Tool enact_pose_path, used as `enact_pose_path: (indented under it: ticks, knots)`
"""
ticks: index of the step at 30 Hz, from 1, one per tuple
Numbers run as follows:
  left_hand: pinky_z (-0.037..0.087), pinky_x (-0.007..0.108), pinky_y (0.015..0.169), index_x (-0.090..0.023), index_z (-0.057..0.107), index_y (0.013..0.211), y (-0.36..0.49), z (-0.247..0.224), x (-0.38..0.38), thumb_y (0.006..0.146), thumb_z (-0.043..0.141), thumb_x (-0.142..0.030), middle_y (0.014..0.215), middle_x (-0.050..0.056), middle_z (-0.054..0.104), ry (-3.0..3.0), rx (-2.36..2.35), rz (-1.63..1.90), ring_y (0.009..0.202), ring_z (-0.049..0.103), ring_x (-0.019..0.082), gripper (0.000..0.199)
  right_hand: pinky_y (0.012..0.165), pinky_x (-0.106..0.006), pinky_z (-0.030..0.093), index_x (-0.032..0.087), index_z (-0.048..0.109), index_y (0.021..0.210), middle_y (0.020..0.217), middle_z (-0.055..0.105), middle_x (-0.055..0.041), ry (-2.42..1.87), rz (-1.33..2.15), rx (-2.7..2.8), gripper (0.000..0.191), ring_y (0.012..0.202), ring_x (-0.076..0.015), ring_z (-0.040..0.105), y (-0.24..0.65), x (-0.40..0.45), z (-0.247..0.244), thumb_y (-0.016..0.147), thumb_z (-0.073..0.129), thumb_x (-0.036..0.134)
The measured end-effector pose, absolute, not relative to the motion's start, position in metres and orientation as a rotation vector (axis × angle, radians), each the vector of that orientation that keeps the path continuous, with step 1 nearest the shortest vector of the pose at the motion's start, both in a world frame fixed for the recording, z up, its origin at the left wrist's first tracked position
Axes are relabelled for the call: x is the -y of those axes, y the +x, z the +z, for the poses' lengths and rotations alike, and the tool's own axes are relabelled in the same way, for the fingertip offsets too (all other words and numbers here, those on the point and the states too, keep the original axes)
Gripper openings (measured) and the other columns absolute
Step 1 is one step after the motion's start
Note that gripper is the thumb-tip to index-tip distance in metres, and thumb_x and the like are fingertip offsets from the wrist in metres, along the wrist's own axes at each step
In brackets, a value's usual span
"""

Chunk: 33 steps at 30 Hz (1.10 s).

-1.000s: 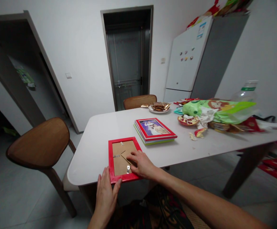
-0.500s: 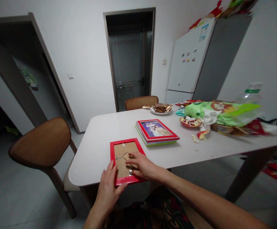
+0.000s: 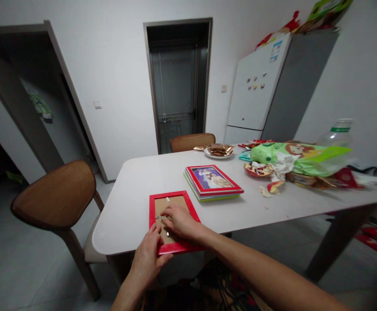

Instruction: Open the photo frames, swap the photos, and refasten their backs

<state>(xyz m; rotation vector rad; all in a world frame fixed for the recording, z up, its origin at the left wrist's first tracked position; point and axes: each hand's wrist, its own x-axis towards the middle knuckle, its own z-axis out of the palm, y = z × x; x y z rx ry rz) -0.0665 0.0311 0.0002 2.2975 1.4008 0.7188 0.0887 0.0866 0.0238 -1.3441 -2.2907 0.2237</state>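
A red picture frame (image 3: 188,247) lies back side up at the table's near edge, its brown backing board (image 3: 162,203) and small metal fittings showing. My left hand (image 3: 150,251) grips the frame's lower left corner, thumb along the near edge. Over the middle of the backing is my right hand (image 3: 179,221), fingers curled down onto it near the metal fittings; what its fingertips hold, if anything, is hidden. Behind and to the right rests a stack of frames (image 3: 212,179), the top one red with a picture of figures in it.
On the white table (image 3: 126,181) are a plate of wrapped snacks (image 3: 219,151), an opened pomegranate (image 3: 258,169), peel pieces (image 3: 275,187), crumpled tissue and a green bag (image 3: 301,155). Wooden chairs stand at the left (image 3: 57,194) and behind (image 3: 191,141).
My right hand has moved left across the backing, and its fingers are more curled. My left hand stays on the frame's corner. The view has tilted up slightly.
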Motion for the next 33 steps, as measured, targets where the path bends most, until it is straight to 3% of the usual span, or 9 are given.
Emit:
enact_pose_path:
  ticks: [4,8,12,17,21,28,33]
  knots:
    - [0.032,0.042,0.097,-0.017,0.051,0.1,-0.065,0.002,-0.031,0.063,0.061,-0.018,0.119,0.013,0.05,2.272,-1.391,0.724,0.121,0.033,0.024,0.039,0.071,-0.026,0.037,0.018,0.066,0.08,0.083,0.061,-0.0073,-1.538,0.099,2.301,0.02,0.082,-0.017,0.053,0.065,-0.105,0.022,0.075,0.048,0.027]
    - [0.033,0.041,0.096,-0.016,0.054,0.084,-0.065,0.005,-0.028,0.063,0.062,-0.017,0.111,0.013,0.055,2.27,-1.413,0.698,0.12,0.034,0.025,0.022,0.07,-0.026,0.036,0.016,0.065,0.082,0.084,0.06,-0.0095,-1.637,0.055,2.238,0.024,0.08,-0.0176,0.052,0.057,-0.115,0.014,0.078,0.043,0.026]
    - [0.033,0.042,0.096,-0.017,0.051,0.073,-0.066,0.003,-0.029,0.062,0.063,-0.019,0.119,0.015,0.05,2.271,-1.409,0.718,0.121,0.033,0.026,0.016,0.074,-0.027,0.034,0.017,0.062,0.087,0.09,0.059,-0.009,-1.669,0.037,2.199,0.028,0.085,-0.0176,0.05,0.069,-0.121,0.011,0.08,0.04,0.031]
    - [0.032,0.043,0.096,-0.017,0.05,0.074,-0.067,0.001,-0.031,0.061,0.065,-0.021,0.121,0.017,0.048,2.234,-1.372,0.761,0.121,0.032,0.027,0.019,0.076,-0.034,0.032,0.014,0.061,0.091,0.096,0.055,-0.0132,-1.878,0.025,2.053,0.031,0.093,-0.0235,0.045,0.086,-0.135,0.01,0.08,0.037,0.03]
    - [0.032,0.044,0.096,-0.018,0.051,0.072,-0.066,0.003,-0.031,0.061,0.065,-0.022,0.118,0.016,0.051,2.204,-1.365,0.786,0.121,0.033,0.027,0.018,0.076,-0.036,0.032,0.021,0.061,0.098,0.1,0.053,-0.0112,-1.905,0.08,2.03,0.03,0.096,-0.0241,0.043,0.086,-0.14,0.009,0.079,0.039,0.031]
    - [0.034,0.042,0.095,-0.018,0.053,0.074,-0.067,0.0,-0.031,0.057,0.067,-0.018,0.12,0.015,0.05,2.2,-1.371,0.819,0.119,0.036,0.026,0.023,0.079,-0.03,0.032,0.022,0.052,0.113,0.103,0.054,-0.0079,-1.82,0.158,2.066,0.039,0.095,-0.019,0.045,0.103,-0.136,0.02,0.075,0.044,0.023]
    - [0.033,0.042,0.096,-0.016,0.054,0.078,-0.066,0.0,-0.031,0.059,0.066,-0.019,0.116,0.016,0.052,2.193,-1.37,0.814,0.12,0.034,0.026,0.023,0.075,-0.025,0.035,0.02,0.065,0.089,0.094,0.057,-0.006,-1.74,0.232,2.228,0.03,0.086,-0.0184,0.048,0.143,-0.122,0.016,0.06,0.058,0.02]
